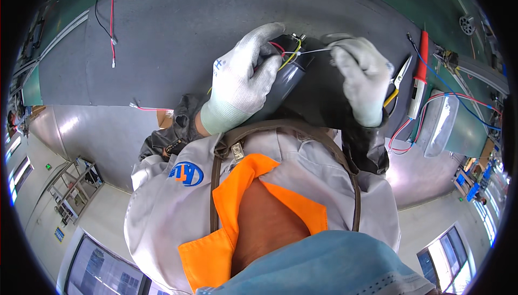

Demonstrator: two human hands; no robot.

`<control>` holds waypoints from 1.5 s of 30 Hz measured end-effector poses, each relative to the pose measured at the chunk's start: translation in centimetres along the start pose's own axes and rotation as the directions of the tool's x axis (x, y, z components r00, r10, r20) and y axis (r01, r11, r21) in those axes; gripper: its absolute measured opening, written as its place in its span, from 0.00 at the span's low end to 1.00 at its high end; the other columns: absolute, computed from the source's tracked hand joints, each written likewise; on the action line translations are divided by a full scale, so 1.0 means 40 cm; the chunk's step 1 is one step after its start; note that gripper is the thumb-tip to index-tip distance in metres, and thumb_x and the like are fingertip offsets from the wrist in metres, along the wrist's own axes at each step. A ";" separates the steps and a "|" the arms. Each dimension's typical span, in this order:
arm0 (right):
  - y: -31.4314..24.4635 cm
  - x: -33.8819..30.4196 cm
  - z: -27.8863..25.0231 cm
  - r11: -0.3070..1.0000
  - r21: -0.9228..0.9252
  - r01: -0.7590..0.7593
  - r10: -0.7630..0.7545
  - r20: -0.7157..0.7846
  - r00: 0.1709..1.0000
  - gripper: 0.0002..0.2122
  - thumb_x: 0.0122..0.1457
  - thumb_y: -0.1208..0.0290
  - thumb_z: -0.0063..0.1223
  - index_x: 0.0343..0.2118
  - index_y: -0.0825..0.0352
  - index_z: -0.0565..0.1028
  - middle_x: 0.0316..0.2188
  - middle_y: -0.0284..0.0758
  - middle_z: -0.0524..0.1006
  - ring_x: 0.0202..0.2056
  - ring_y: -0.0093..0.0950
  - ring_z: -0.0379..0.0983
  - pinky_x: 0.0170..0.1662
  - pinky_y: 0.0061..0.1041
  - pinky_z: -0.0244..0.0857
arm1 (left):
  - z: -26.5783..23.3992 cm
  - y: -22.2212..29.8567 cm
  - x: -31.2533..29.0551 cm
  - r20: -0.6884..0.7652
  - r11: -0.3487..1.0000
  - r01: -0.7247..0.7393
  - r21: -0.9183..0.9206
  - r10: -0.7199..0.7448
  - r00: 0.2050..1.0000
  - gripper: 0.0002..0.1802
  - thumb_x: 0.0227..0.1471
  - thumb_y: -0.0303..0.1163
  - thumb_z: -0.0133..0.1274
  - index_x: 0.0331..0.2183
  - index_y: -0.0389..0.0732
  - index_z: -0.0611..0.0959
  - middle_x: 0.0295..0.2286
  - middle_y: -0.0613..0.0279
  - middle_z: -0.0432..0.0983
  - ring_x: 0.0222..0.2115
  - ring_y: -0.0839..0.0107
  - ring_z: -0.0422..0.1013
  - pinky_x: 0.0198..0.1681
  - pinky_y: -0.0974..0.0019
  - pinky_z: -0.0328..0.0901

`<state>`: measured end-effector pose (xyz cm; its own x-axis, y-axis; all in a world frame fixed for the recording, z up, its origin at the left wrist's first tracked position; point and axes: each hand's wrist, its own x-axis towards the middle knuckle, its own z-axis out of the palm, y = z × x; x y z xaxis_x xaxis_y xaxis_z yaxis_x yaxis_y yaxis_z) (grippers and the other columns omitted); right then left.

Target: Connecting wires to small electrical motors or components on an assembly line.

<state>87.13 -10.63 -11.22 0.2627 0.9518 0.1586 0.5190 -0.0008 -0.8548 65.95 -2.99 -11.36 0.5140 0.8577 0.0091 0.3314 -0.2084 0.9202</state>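
My left hand [240, 76], in a white glove, is closed round a shiny black cylindrical part [287, 83] with metal terminals at its far end. A yellow-green wire [293, 56] and a red wire [278, 46] run along that end. Round the wires goes a thin white cable tie [314, 52], its tail stretched out to the right. My gloved right hand [360, 71] pinches the tail's end between thumb and fingers. Just right of that hand lies a pair of yellow-handled scissors or snips [399, 76], blades pointing away.
A red-and-silver stick-like tool [422, 60] lies beyond the snips, with red and blue wires [448, 94] near it. A clear-looking oblong piece [442, 125] sits at the right edge. Loose red and black leads [112, 20] hang over the dark worktop [162, 41] at left.
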 end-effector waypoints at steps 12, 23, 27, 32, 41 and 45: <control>0.120 0.035 0.048 0.734 0.658 -0.168 0.316 -0.113 0.942 0.09 0.65 0.76 0.51 0.39 0.79 0.79 0.33 0.44 0.81 0.34 0.28 0.78 0.32 0.22 0.72 | 0.064 -0.031 0.004 0.022 0.907 -0.300 0.296 0.308 0.951 0.10 0.50 0.25 0.63 0.37 0.38 0.85 0.29 0.51 0.80 0.26 0.57 0.78 0.33 0.64 0.72; 0.004 0.024 0.024 0.578 0.603 -0.549 0.406 0.371 0.835 0.13 0.67 0.68 0.48 0.37 0.75 0.78 0.16 0.30 0.69 0.15 0.18 0.63 0.18 0.19 0.55 | -0.025 -0.052 0.067 0.467 0.520 -0.678 0.520 0.492 0.735 0.11 0.51 0.33 0.58 0.38 0.41 0.80 0.19 0.62 0.74 0.17 0.62 0.73 0.20 0.60 0.67; 0.025 0.041 -0.004 0.623 0.655 -0.428 0.259 0.343 0.903 0.12 0.66 0.68 0.50 0.37 0.74 0.79 0.15 0.29 0.68 0.15 0.17 0.62 0.18 0.18 0.53 | -0.008 -0.043 0.100 0.627 0.428 -0.796 0.428 0.493 0.602 0.12 0.51 0.33 0.57 0.39 0.41 0.80 0.18 0.63 0.73 0.16 0.64 0.72 0.20 0.61 0.66; 0.000 0.136 0.067 0.568 0.743 -0.353 0.181 0.306 0.935 0.09 0.65 0.71 0.53 0.36 0.73 0.80 0.20 0.30 0.74 0.18 0.16 0.67 0.21 0.17 0.58 | -0.007 -0.014 0.055 0.741 0.374 -0.823 0.429 0.375 0.557 0.15 0.49 0.36 0.60 0.39 0.40 0.80 0.18 0.65 0.73 0.17 0.65 0.72 0.20 0.62 0.67; 0.202 -0.255 -0.148 0.434 -0.710 -0.554 0.268 -0.486 0.832 0.27 0.58 0.73 0.60 0.61 0.65 0.68 0.40 0.49 0.74 0.43 0.48 0.72 0.48 0.41 0.66 | 0.030 0.005 0.134 0.436 0.452 -0.754 0.477 0.623 0.649 0.20 0.50 0.41 0.62 0.41 0.38 0.82 0.27 0.58 0.78 0.31 0.63 0.76 0.35 0.61 0.70; 0.177 -0.430 -0.105 0.577 -0.726 -0.375 0.159 -0.350 0.923 0.32 0.57 0.77 0.59 0.66 0.64 0.62 0.43 0.50 0.71 0.44 0.48 0.70 0.48 0.41 0.65 | 0.056 -0.003 0.192 0.546 0.851 -0.520 0.070 0.404 0.734 0.17 0.57 0.36 0.59 0.45 0.37 0.83 0.44 0.51 0.78 0.44 0.63 0.76 0.50 0.63 0.68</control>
<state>89.71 -28.31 -17.91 0.6100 0.7709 0.1831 0.7912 -0.5801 -0.1936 71.62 2.58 -12.28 0.9430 0.2893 0.1646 0.0702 -0.6561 0.7514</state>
